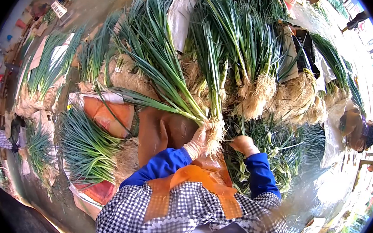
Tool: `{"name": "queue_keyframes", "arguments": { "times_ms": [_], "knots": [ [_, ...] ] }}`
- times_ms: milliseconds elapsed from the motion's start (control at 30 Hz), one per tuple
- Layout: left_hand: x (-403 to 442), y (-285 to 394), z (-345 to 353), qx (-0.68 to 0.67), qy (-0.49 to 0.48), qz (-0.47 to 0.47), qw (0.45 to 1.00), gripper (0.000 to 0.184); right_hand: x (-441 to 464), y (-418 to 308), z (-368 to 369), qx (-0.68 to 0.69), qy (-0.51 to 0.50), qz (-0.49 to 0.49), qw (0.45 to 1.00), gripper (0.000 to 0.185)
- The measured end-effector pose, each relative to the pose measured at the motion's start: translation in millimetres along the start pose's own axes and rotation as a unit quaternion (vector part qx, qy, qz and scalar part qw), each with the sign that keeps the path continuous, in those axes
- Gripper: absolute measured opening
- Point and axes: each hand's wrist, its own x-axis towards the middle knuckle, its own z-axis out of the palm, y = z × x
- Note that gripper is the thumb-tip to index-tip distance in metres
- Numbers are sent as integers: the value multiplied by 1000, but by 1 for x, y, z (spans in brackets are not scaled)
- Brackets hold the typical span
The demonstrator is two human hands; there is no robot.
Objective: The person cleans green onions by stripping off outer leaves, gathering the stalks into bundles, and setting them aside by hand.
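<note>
My left hand is closed around a few leeks at their pale base. Their shaggy, straw-coloured roots spill out beside the fingers, and the long green leaves stretch up and to the left. Just right of those roots is my right hand, with its fingers pressed together. A thin strand shows near its fingertips, but what it grips is too small to make out. Below both hands, a brown apron covers the lap. Loose stripped leaves lie heaped beside the right hand.
Big bundles of leeks with matted roots stand in a row ahead. Another bundle lies to the left by an orange-red bag. More bundles are farther left. Other people are at the far left and right edges.
</note>
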Motion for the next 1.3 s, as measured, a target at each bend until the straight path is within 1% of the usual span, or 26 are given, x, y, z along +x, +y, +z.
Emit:
{"name": "queue_keyframes", "arguments": {
  "times_ms": [33,67,167,267,333,467,500,533,600,633,667,700,733,800,867,933,967,1000,1033,1067,1100,1167,1200,1233,1267,1300],
  "knots": [
    [-1,-2,-1,-3,6,-9,1000,23,-22,-11,-18,-183,-37,24,982,37],
    [0,-2,2,-2,8,-17,1000,23,-28,-41,-35,-198,25,59,978,38],
    [2,-7,0,10,-26,2,1000,22,-19,-151,-74,57,232,-62,969,42],
    [-3,-3,5,21,-34,22,999,19,31,-196,-79,7,150,-39,988,41],
    [-4,3,3,22,-52,14,998,18,71,-164,-54,221,143,-135,955,38],
    [-8,5,9,56,-86,3,995,18,38,-179,-42,110,327,-80,935,30],
    [-7,2,7,33,-26,-10,999,19,27,-171,-39,235,280,-77,928,29],
    [-1,1,-3,16,-42,-1,999,19,-10,-185,-53,317,131,0,939,24],
    [2,11,-14,-23,-150,-57,987,19,-59,-183,-36,263,86,-37,960,19],
    [-5,12,-3,-45,-74,-45,995,22,-82,-162,-27,166,37,-67,983,22],
    [0,16,-2,-18,-104,-42,993,25,-107,-152,-28,79,64,-98,990,27],
    [3,17,-9,-26,-76,-44,996,27,-123,-134,-43,83,-27,44,995,31],
    [6,18,-14,-33,-49,-46,997,29,-138,-124,-56,40,1,159,986,29],
    [2,20,-13,-23,-82,-55,995,32,-134,-20,-55,-337,-107,165,921,37],
    [6,19,-16,-11,-117,-65,991,35,-121,-53,-68,-326,4,121,938,39],
    [9,15,-34,52,-170,-21,984,36,-72,-114,-75,-101,136,90,981,37],
    [4,13,-30,59,-131,7,990,37,-64,-165,-78,160,181,-12,970,33],
    [6,13,-29,64,-133,13,989,37,-43,-188,-80,283,148,-15,948,31],
    [9,13,-29,10,-112,-4,994,32,-22,-207,-74,293,186,-37,937,34],
    [12,13,-28,-47,-92,-21,994,28,6,-204,-65,109,231,-83,963,37],
    [6,10,-12,6,-49,24,999,30,14,-217,-67,-4,215,-87,973,38],
    [12,11,-29,4,-67,21,998,28,22,-233,-63,-208,216,-71,951,41],
    [19,11,-38,-2,-85,13,996,26,21,-234,-61,-245,214,-53,944,41],
    [6,9,-12,16,-1,51,999,25,20,-229,-58,-254,209,-50,943,41],
    [1,7,-3,12,1,48,999,25,14,-220,-53,-262,201,-45,943,42],
    [-3,7,1,18,-7,56,998,26,-5,-210,-50,-187,237,-107,947,37]
  ]
}}
